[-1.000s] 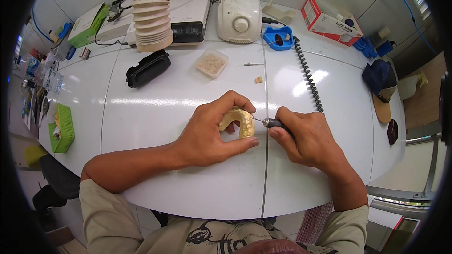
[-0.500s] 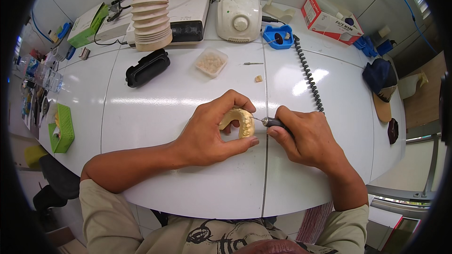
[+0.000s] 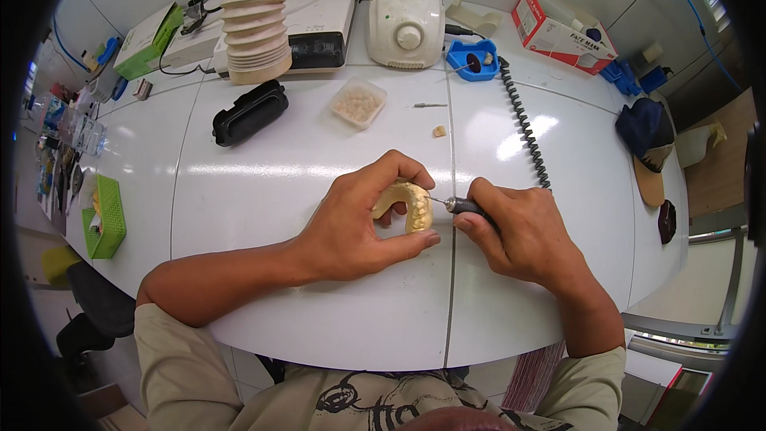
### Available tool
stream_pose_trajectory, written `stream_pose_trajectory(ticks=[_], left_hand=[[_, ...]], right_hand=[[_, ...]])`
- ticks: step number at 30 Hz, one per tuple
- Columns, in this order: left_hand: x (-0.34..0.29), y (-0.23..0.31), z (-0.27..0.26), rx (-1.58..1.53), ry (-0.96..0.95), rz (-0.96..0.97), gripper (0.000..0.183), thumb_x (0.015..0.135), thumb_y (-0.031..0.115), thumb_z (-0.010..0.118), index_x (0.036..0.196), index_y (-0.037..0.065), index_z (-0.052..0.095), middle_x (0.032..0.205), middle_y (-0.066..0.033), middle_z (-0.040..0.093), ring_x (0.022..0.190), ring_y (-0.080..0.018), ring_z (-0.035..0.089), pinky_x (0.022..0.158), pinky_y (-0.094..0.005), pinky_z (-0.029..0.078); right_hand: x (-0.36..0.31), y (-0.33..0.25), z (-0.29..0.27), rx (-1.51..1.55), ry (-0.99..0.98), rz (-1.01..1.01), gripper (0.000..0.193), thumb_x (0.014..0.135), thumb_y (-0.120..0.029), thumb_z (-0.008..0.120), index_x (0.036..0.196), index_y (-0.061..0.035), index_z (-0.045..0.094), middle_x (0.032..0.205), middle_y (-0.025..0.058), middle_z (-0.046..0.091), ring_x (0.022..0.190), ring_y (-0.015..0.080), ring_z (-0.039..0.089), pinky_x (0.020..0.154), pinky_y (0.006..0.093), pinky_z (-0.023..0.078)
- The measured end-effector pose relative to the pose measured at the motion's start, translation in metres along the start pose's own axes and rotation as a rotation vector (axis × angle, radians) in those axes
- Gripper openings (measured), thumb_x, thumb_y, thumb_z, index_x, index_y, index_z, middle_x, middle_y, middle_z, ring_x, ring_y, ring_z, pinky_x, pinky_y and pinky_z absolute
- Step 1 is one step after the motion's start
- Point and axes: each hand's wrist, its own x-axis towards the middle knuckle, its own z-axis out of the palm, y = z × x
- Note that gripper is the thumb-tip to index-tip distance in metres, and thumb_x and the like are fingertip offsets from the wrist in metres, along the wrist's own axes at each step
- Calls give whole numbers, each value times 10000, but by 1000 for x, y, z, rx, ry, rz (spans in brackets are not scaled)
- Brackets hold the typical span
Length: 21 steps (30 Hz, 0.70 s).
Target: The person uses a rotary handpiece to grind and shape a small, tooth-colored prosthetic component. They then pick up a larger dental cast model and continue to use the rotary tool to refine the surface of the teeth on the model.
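Above the middle of the white table, my left hand (image 3: 355, 219) grips a cream-coloured dental model (image 3: 418, 209), curved like a horseshoe with a row of teeth. Fingers hold its far end and the thumb presses its near end. From the right, my right hand (image 3: 523, 227) is closed round a dark rotary handpiece (image 3: 465, 207). Its thin bur points left and reaches the model's outer side by the teeth; whether the tip touches cannot be made out. A black coiled cord (image 3: 523, 124) runs from behind that hand toward the back.
Beyond my hands lie a clear tub of pale pieces (image 3: 358, 104), a black case (image 3: 250, 113), a small tan piece (image 3: 439, 132) and a loose bur (image 3: 431, 104). Behind stand a white control unit (image 3: 406, 22), a ribbed hose (image 3: 259, 20) and a blue holder (image 3: 474, 61). A green basket (image 3: 106, 218) stands left.
Both hands keep nearly the same place and hold. The bur's tip sits very slightly differently against the model; otherwise the view has only shifted a little.
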Motion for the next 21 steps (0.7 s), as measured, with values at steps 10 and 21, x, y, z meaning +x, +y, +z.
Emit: stream_pose_trajectory(ticks=[10, 21], left_hand=[[0, -2, 2, -9, 31, 20, 525, 892, 244, 952, 1280, 68, 645, 1095, -45, 718, 849, -113, 621, 739, -292, 528], [1, -1, 2, -16, 21, 13, 522, 899, 243, 950, 1282, 75, 637, 1093, -44, 708, 842, -114, 609, 731, -292, 518]], right_hand=[[0, 0, -2, 8, -10, -4, 404, 1138, -428, 654, 984, -59, 595, 768, 157, 707, 632, 439, 676, 586, 531, 487], [0, 0, -1, 7, -6, -7, 402, 1131, -426, 664, 982, -58, 602, 778, 155, 713, 635, 436, 678, 588, 524, 491]])
